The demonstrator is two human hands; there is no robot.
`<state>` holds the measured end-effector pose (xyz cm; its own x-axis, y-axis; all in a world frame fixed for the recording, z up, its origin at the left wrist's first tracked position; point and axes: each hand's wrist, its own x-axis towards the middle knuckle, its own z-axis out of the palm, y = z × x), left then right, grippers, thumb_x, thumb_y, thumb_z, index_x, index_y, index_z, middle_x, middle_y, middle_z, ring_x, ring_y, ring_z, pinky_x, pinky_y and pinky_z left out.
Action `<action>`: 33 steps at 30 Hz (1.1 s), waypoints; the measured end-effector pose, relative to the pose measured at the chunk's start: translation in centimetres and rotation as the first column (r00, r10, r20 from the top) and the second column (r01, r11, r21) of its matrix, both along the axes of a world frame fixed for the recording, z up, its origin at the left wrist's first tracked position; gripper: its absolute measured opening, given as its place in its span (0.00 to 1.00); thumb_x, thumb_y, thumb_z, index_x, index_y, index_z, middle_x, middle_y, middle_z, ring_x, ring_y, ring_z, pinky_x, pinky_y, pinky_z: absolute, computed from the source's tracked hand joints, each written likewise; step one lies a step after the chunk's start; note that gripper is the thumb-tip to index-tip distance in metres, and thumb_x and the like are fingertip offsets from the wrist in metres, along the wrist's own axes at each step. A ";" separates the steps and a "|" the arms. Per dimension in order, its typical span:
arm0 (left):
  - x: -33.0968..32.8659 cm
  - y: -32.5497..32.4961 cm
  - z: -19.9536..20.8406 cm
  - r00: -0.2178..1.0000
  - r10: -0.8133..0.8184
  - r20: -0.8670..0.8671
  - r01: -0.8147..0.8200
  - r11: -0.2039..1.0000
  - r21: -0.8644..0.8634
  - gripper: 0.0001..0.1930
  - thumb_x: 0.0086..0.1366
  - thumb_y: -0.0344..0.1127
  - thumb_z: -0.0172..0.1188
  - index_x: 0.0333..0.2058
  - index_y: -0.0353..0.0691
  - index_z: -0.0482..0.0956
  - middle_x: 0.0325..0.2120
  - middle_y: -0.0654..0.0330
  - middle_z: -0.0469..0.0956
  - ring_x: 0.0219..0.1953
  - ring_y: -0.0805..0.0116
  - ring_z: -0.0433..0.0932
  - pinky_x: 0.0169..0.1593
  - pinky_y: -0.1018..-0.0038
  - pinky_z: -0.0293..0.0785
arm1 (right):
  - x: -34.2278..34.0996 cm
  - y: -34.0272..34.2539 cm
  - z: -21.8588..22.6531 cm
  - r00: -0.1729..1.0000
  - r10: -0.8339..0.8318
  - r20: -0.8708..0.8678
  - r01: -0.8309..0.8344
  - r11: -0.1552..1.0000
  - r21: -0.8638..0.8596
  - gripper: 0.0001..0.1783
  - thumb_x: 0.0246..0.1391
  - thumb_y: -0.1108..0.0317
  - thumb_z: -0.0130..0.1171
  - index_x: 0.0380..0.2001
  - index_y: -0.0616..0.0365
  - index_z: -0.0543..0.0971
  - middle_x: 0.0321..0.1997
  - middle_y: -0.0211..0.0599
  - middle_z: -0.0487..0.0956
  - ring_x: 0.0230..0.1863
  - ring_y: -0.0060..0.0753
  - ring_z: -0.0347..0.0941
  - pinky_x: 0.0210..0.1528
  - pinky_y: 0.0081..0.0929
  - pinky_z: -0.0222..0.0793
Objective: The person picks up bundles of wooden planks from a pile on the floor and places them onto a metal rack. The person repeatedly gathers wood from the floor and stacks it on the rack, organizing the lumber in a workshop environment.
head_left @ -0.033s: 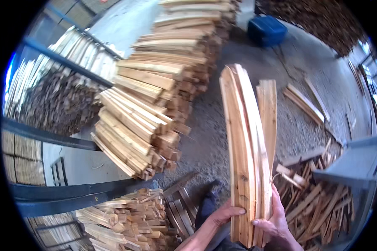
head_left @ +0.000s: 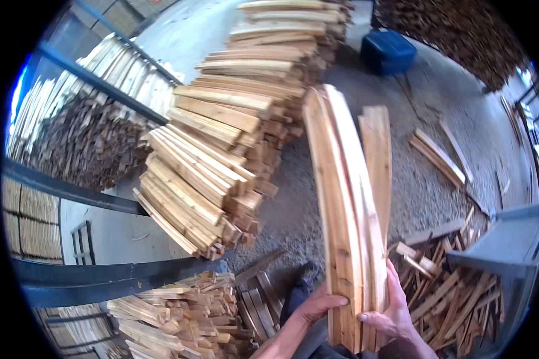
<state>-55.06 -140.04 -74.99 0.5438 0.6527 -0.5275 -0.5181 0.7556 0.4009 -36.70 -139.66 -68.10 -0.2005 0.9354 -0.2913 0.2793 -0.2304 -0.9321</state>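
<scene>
Boards (head_left: 339,227) tipped leftward, knotty-faced, left hand (head_left: 320,305), right hand (head_left: 395,311) clasping

Blue boxy plastic container (head_left: 388,52) on dusty grey concrete floor (head_left: 293,203), upper right; large dark-brown wood pile (head_left: 452,36) near it, top right edge. A few loose narrow wooden boards (head_left: 438,160) lying on floor, right side. Below them, grey-blue metal stand (head_left: 503,239), jumbled heap of thin wooden offcuts (head_left: 461,302) beside it. Left: thick dark-blue metal rail (head_left: 90,286), heap of short pale wooden blocks (head_left: 179,320) just below.
</scene>
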 end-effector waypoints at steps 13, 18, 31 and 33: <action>-25.0 19.4 1.2 0.565 0.745 -0.356 -0.598 0.666 0.445 0.30 0.56 0.43 0.57 0.53 0.33 0.59 0.47 0.52 0.67 0.47 0.62 0.69 0.50 0.68 0.66 | -28.3 31.1 1.2 0.734 0.671 0.106 -0.676 0.736 0.031 0.44 0.40 0.40 0.57 0.58 0.53 0.58 0.52 0.52 0.67 0.53 0.46 0.63 0.55 0.45 0.60; -28.1 18.4 -1.0 -0.301 0.588 -0.751 -0.114 0.760 0.640 0.31 0.54 0.39 0.57 0.54 0.33 0.58 0.57 0.45 0.51 0.60 0.54 0.51 0.61 0.60 0.48 | -32.5 31.8 -10.1 0.526 0.444 0.725 -0.792 0.567 0.227 0.38 0.46 0.42 0.53 0.57 0.50 0.60 0.52 0.50 0.63 0.56 0.48 0.58 0.54 0.46 0.55; -30.9 19.9 -5.0 -0.351 0.549 -0.758 0.008 0.812 0.584 0.26 0.51 0.42 0.59 0.47 0.35 0.68 0.55 0.44 0.53 0.57 0.48 0.55 0.58 0.62 0.53 | -32.3 29.7 -11.4 0.785 0.412 0.462 -0.599 0.693 0.401 0.32 0.37 0.51 0.60 0.48 0.47 0.68 0.53 0.40 0.63 0.58 0.42 0.54 0.56 0.43 0.49; -31.6 19.9 -4.6 -0.486 0.513 -0.707 0.120 0.841 0.528 0.21 0.48 0.37 0.60 0.40 0.33 0.71 0.49 0.46 0.61 0.51 0.51 0.63 0.54 0.65 0.60 | -32.5 29.9 -11.4 0.792 0.418 0.444 -0.595 0.688 0.414 0.32 0.36 0.51 0.61 0.48 0.47 0.68 0.53 0.39 0.63 0.58 0.42 0.55 0.56 0.43 0.49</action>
<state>-86.69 -120.13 -79.57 -0.6429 0.7372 0.2079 0.6893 0.4385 0.5767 -69.18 -109.72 -79.49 -0.6771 0.7328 0.0669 0.4823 0.5106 -0.7118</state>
